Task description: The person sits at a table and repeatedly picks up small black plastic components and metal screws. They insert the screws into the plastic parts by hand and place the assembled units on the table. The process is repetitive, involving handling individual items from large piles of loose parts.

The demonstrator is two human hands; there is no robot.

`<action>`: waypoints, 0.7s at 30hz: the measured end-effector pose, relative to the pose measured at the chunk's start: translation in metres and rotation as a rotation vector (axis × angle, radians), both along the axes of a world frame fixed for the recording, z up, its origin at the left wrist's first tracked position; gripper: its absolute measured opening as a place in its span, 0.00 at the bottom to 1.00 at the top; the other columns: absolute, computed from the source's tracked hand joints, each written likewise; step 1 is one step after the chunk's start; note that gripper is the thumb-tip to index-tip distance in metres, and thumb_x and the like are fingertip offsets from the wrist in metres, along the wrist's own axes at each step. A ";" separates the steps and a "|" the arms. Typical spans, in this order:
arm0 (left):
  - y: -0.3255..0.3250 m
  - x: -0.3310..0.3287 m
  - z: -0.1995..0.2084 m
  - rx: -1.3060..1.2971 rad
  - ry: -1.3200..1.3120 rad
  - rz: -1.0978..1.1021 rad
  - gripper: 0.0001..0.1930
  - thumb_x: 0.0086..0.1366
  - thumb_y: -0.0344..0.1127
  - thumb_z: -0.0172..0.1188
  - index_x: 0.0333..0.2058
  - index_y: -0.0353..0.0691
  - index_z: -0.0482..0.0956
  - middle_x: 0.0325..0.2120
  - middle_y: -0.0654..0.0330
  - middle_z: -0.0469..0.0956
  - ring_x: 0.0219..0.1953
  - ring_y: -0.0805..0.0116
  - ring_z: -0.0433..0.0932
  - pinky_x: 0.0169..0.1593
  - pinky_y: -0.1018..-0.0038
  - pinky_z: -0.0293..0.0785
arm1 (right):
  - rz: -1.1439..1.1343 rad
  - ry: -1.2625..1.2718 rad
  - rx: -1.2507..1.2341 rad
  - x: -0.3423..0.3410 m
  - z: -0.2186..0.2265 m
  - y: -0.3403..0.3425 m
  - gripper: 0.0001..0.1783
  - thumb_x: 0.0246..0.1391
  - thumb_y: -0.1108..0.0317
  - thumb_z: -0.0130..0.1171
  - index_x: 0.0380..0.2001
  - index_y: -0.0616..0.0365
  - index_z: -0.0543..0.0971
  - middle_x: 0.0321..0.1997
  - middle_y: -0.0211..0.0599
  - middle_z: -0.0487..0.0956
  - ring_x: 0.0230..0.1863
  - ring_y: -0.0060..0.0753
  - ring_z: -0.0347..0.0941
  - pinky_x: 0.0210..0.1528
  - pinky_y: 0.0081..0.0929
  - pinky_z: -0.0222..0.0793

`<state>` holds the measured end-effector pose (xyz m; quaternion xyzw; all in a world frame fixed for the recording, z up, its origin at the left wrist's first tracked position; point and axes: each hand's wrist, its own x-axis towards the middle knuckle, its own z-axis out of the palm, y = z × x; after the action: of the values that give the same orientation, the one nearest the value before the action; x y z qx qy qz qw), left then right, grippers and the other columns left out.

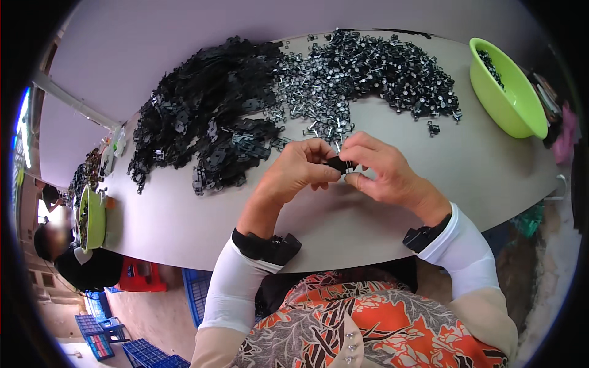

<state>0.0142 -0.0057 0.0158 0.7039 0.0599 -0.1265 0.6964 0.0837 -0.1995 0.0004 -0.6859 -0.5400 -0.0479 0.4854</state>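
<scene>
Both hands meet above the table just in front of the piles. My left hand [294,170] is closed, with a small black plastic part [334,164] pinched between thumb and fingers. Close against it, my right hand [388,172] pinches a small shiny metal pin [348,168] at the black part's edge. Fingers hide how far the two pieces are joined. Beyond the hands lies a heap of small pieces with metal shanks and black heads [392,70]. To its left spreads a large pile of flat black plastic parts [205,101].
A lime-green basin [521,110] holding more small pieces stands at the table's [184,227] right. Another green basin [93,218] sits at the far left, near a seated person in black [89,267]. Blue crates [150,354] and a red stool [140,275] are on the floor.
</scene>
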 end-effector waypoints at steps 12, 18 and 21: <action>-0.021 -0.004 -0.025 -0.600 0.042 0.321 0.07 0.62 0.33 0.59 0.35 0.37 0.77 0.27 0.63 0.77 0.27 0.72 0.78 0.32 0.75 0.79 | 0.147 0.663 -0.053 -0.014 0.000 0.000 0.15 0.43 0.80 0.62 0.37 0.60 0.74 0.37 0.31 0.70 0.30 0.19 0.72 0.29 0.18 0.69; -0.011 -0.007 -0.017 -0.561 0.053 0.112 0.10 0.64 0.32 0.55 0.41 0.32 0.75 0.34 0.58 0.77 0.29 0.69 0.79 0.31 0.74 0.79 | -0.036 0.171 -0.023 0.000 0.013 -0.007 0.20 0.40 0.82 0.62 0.40 0.58 0.75 0.40 0.33 0.74 0.33 0.23 0.72 0.29 0.19 0.68; -0.012 -0.008 -0.021 -0.504 0.076 0.076 0.09 0.61 0.29 0.58 0.40 0.32 0.76 0.30 0.59 0.77 0.27 0.70 0.79 0.28 0.76 0.77 | -0.063 0.090 -0.023 0.002 0.013 -0.006 0.22 0.36 0.82 0.64 0.40 0.58 0.75 0.39 0.36 0.75 0.36 0.31 0.73 0.33 0.23 0.69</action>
<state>0.0065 -0.0178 -0.0053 0.5001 0.0789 -0.1374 0.8513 0.0857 -0.2059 0.0137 -0.7096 -0.4962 -0.0262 0.4995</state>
